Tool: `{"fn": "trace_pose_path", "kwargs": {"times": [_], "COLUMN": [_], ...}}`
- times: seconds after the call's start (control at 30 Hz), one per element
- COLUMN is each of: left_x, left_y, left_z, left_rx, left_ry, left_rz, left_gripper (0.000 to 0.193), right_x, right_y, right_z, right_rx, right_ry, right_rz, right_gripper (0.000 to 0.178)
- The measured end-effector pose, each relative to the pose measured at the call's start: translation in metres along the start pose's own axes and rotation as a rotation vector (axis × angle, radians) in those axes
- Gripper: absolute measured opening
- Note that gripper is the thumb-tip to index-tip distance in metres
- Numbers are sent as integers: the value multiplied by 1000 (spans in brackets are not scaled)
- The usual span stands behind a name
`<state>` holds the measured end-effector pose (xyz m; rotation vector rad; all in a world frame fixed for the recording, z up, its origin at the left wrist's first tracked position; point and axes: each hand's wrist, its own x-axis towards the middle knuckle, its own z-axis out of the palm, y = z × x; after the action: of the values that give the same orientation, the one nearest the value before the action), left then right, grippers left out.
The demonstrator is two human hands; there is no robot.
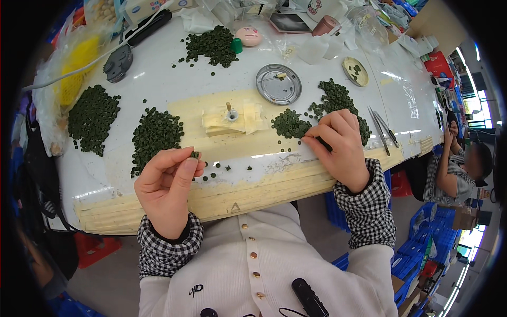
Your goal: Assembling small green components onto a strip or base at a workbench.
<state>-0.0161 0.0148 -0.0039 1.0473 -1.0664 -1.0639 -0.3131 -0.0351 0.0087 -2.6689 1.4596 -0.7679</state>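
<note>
While the left hand [170,186] pinches a small green piece [195,155], the right hand [343,149] hovers beside a green pile [289,124], its grip unclear.

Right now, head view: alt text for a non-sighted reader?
A person's left hand pinches a small green piece; the right hand is at the edge of a small green pile on a white table. Between them, slightly farther away, a taped block bears a small upright pin. Larger green piles, a round metal dish and slim metal tools lie around.
</note>
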Motion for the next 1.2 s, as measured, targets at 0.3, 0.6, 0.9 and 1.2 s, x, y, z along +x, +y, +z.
{"fn": "trace_pose_path", "kwargs": {"times": [0.3, 0.6, 0.9, 1.2], "left_x": [1, 1, 1, 0], "left_y": [4, 3, 1, 0], "left_z": [1, 2, 2, 0], "left_rx": [-55, -51, -10, -20], "left_ry": [-8, -12, 2, -2], "left_rz": [-15, -9, -2, -1], "left_gripper": [15, 15, 14, 14], "right_x": [-22, -24, -24, -25], "right_y": [-27, -42, -33, -37], "right_z": [-22, 3, 5, -6], "right_rx": [-243, -128, -54, -33], "right_ry": [-280, -296, -196, -155], "right_rz": [33, 75, 155, 234], "right_gripper": [67, 83, 79, 64]}}
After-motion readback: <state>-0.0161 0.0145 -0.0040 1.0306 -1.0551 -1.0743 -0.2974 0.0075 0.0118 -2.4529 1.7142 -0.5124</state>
